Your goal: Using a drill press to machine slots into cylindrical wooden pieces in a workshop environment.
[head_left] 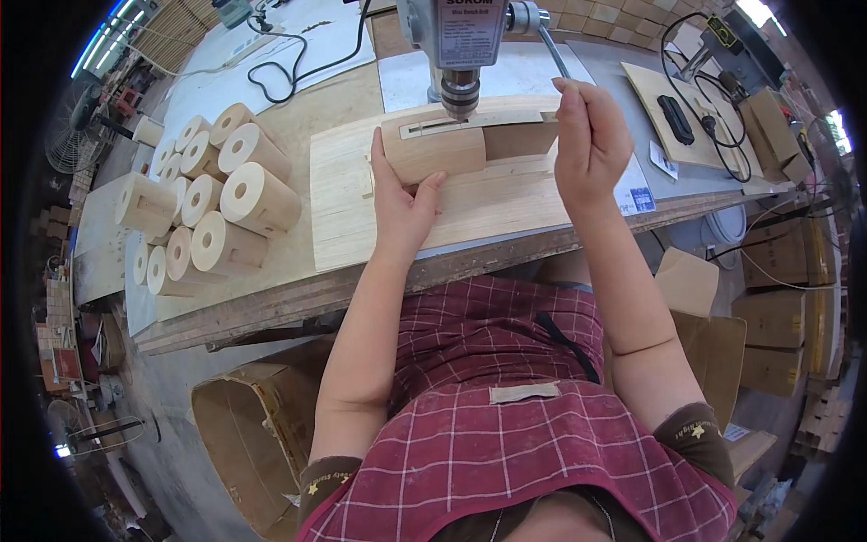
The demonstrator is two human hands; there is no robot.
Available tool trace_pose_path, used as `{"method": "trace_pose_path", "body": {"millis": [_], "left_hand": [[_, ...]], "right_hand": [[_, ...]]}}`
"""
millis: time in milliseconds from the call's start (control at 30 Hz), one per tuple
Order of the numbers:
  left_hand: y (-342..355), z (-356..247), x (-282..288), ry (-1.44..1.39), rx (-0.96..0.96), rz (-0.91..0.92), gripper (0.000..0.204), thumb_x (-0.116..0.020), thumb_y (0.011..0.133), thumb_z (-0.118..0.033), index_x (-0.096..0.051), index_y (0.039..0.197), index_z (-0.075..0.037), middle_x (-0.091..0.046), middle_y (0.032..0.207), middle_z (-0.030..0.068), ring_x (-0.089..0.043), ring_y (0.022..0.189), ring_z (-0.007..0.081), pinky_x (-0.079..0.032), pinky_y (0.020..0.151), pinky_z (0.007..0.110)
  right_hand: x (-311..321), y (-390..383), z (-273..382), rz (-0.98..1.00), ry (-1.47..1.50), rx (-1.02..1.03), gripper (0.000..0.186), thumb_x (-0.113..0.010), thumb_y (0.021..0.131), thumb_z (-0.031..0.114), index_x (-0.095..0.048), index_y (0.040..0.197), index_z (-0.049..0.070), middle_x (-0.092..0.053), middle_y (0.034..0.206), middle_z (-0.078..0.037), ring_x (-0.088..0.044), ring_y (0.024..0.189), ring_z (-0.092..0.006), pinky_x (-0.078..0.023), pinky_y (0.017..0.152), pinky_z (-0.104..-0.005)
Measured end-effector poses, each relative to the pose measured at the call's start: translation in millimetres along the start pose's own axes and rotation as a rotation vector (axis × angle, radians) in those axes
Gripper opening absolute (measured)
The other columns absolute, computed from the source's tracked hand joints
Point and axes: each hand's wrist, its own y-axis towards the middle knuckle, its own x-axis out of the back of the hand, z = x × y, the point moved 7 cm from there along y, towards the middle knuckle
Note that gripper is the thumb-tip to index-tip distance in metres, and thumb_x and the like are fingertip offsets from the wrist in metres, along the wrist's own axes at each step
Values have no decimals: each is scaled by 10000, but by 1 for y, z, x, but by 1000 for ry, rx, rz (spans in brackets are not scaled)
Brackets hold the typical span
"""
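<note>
My left hand (404, 210) holds a pale wooden cylinder (441, 155) lying on its side, fingers against its left end and thumb along its near side. The cylinder rests on a flat wooden board (348, 239). Over its top runs a light slotted strip (433, 128). Directly above hangs the chuck (461, 90) of a bench drill press (463, 27), its tip close to the strip; whether it touches, I cannot tell. My right hand (591, 144) is closed round the drill's feed lever (553, 52), whose lower end the fist hides.
Several wooden cylinders with centre holes (253, 199) are stacked on the left of the workbench (298, 289). A board with a black cable (713, 135) lies at the right. Cardboard boxes (244, 434) stand below the bench edge. Wooden blocks (614, 18) line the back.
</note>
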Motion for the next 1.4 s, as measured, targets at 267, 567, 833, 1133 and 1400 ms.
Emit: {"method": "trace_pose_path", "body": {"millis": [267, 567, 833, 1133, 1400], "left_hand": [[0, -3, -1, 52, 24, 22, 859, -586, 784, 14, -7, 1406, -107, -436, 1172, 194, -568, 820, 175, -490, 493, 225], [0, -1, 0, 62, 19, 15, 849, -582, 789, 5, -5, 1404, -91, -421, 1191, 203, -568, 826, 182, -494, 495, 229], [4, -1, -32, 86, -13, 89, 840, -566, 809, -14, 21, 1401, -119, -414, 1191, 184, -547, 855, 165, -475, 481, 208], [7, -9, -35, 254, -211, 18, 846, -591, 791, -38, -2, 1398, -49, -471, 1154, 243, -582, 696, 216, -477, 529, 281], [7, 2, -35, 190, -67, 36, 843, -600, 785, -46, -17, 1393, -21, -434, 1204, 258, -564, 931, 278, -480, 767, 334]], "right_hand": [[-10, -19, -12, -62, 45, 168, 38, -561, 821, -1, -579, 854, -9, -525, 683, -92, -493, 562, -175, -387, 487, -260], [11, 46, 25, 134, -172, 155, 132, -575, 835, 90, -558, 721, 27, -479, 571, -67, -464, 487, -157, -372, 465, -259], [-24, 164, 21, 554, -238, -127, 357, -432, 811, 243, -553, 647, -50, -550, 578, -155, -538, 534, -237, -424, 551, -344], [4, 119, 36, 354, -198, 1, 363, -448, 841, 247, -539, 646, -46, -509, 553, -137, -531, 571, -179, -413, 556, -329], [7, 43, 16, 202, 58, -90, 179, -534, 898, 134, -584, 799, -6, -422, 592, 42, -356, 553, -22, -279, 486, -186]]}}
